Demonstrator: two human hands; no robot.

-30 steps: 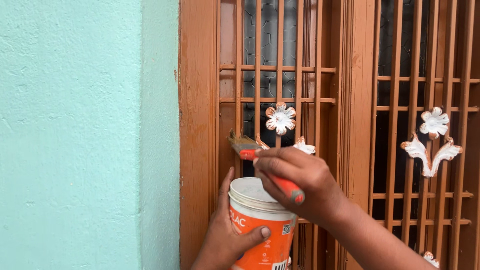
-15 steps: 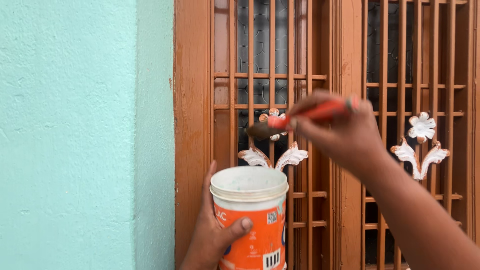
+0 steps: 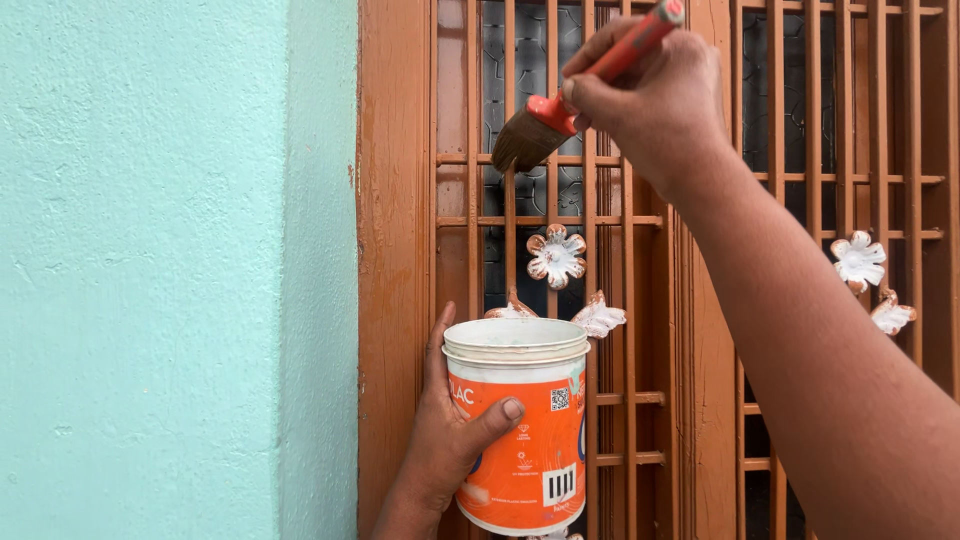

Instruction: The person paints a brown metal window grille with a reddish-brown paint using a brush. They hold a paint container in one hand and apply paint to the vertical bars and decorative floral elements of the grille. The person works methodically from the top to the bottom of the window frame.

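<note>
Right hand (image 3: 655,95) pinches red-handled bristle brush (image 3: 560,115) at brown metal grille (image 3: 600,200); left hand (image 3: 445,440) wraps orange plastic paint tub (image 3: 520,440); light strokes along bars avoid drips

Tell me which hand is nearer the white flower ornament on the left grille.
Left. The left hand grips the paint bucket just below the flower ornament; the right hand holds the brush higher above it.

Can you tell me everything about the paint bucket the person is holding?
The round plastic paint bucket has an orange body with a printed label, a white bottom band and a whitish rim smeared with paint. It has no lid on and stands upright, held up in the air in front of the brown-painted metal window grille. The left hand grips it from the left side, thumb across the front. What is inside cannot be seen.
</note>
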